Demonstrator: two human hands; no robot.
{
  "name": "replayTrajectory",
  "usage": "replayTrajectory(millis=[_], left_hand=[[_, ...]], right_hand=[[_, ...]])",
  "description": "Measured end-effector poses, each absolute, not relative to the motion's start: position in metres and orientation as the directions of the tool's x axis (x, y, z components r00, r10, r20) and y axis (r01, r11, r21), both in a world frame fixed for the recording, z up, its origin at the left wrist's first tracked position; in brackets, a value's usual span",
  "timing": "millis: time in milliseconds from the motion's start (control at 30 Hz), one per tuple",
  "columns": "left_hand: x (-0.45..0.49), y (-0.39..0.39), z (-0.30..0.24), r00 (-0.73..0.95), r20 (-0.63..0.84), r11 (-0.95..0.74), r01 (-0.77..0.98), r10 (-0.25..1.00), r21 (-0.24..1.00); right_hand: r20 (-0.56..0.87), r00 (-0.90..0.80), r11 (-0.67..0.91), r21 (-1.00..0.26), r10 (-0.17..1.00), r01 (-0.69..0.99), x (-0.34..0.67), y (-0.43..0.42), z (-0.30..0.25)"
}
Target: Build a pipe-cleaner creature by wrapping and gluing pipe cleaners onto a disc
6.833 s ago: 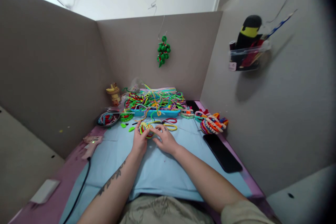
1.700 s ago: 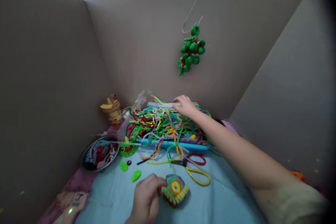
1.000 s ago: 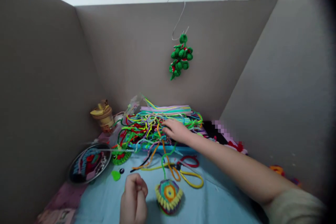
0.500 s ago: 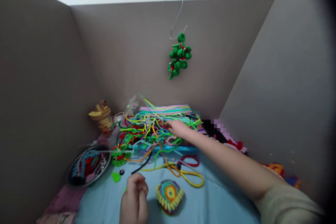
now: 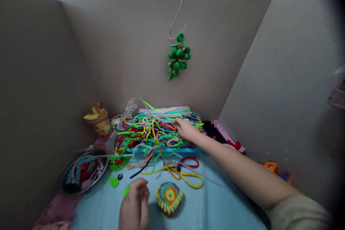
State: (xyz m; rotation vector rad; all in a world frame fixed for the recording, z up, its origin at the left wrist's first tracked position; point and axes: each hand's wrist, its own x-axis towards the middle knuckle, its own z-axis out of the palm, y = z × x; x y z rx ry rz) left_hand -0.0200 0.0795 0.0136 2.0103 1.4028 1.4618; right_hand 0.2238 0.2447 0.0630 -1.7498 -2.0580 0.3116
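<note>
My right hand (image 5: 185, 128) reaches into a heap of coloured pipe cleaners (image 5: 147, 133) in a blue tray (image 5: 185, 150). Its fingers are bent together among the strands, and what they pinch is hidden. Low in the view, my left hand (image 5: 134, 203) is held with curled fingers; any held thing is hidden, and a bright green piece (image 5: 125, 190) shows beside it. To its right a rounded pipe-cleaner piece (image 5: 169, 199) with yellow, orange and teal rings and a pale yellow fringe sits on the blue cloth (image 5: 212, 205).
Scissors (image 5: 192, 179) with yellow handles lie before the tray, near a red loop (image 5: 191, 162). At left are a round metal tray (image 5: 104, 172), a green pipe-cleaner figure (image 5: 118, 161) and a tan cup (image 5: 101, 124). A green hanging ornament (image 5: 179, 55) dangles from a wire. Grey panels (image 5: 129, 50) surround the table.
My right hand has shifted right and slightly back over the heap. My left hand stays curled near the same place, with more of the green piece showing. The view has swung a little right.
</note>
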Motion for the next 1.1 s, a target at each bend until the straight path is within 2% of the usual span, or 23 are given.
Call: replayTrajectory(millis=[67, 167, 267, 367, 467, 667, 833, 900, 967, 1033, 1100], left_hand=[[-0.021, 0.081, 0.012, 0.027, 0.575, -0.500, 0.529, 0.818, 0.686], [-0.025, 0.083, 0.011, 0.147, 0.591, -0.569, 0.525, 0.793, 0.633], [-0.029, 0.084, 0.012, 0.225, 0.591, -0.604, 0.542, 0.775, 0.585], [-0.030, 0.083, 0.014, 0.208, 0.596, -0.598, 0.545, 0.775, 0.588], [-0.029, 0.082, 0.014, 0.159, 0.606, -0.581, 0.546, 0.779, 0.604], [-0.034, 0.084, 0.011, 0.259, 0.617, -0.639, 0.547, 0.743, 0.541], [-0.035, 0.087, 0.010, 0.294, 0.602, -0.638, 0.584, 0.742, 0.502], [-0.034, 0.088, 0.009, 0.309, 0.594, -0.638, 0.596, 0.743, 0.488], [-0.033, 0.089, 0.009, 0.318, 0.584, -0.634, 0.604, 0.747, 0.482], [-0.032, 0.091, 0.009, 0.323, 0.571, -0.627, 0.612, 0.755, 0.482], [-0.032, 0.092, 0.008, 0.321, 0.550, -0.609, 0.624, 0.771, 0.489]], right_hand=[[0.086, -0.093, 0.124, -0.512, 0.992, 0.850, 0.226, 0.253, 0.067], [-0.030, -0.136, 0.097, -0.549, 0.990, 0.830, 0.223, 0.265, 0.069], [-0.071, -0.073, 0.010, -0.640, 0.995, 0.768, 0.219, 0.279, 0.069], [-0.044, 0.084, -0.087, -0.765, 0.996, 0.638, 0.223, 0.294, 0.074], [-0.006, 0.140, -0.082, -0.831, 0.990, 0.550, 0.234, 0.305, 0.085], [-0.012, 0.127, -0.059, -0.927, 0.992, 0.370, 0.249, 0.300, 0.115], [0.071, -0.019, 0.073, -0.991, 0.997, 0.116, 0.258, 0.281, 0.138], [0.166, -0.025, 0.168, -0.973, 0.986, 0.156, 0.265, 0.277, 0.145], [0.254, -0.011, 0.245, -0.922, 0.967, 0.300, 0.273, 0.273, 0.150], [0.302, 0.000, 0.273, -0.862, 0.953, 0.427, 0.281, 0.266, 0.154], [0.302, 0.002, 0.264, -0.836, 0.953, 0.481, 0.287, 0.256, 0.160]])
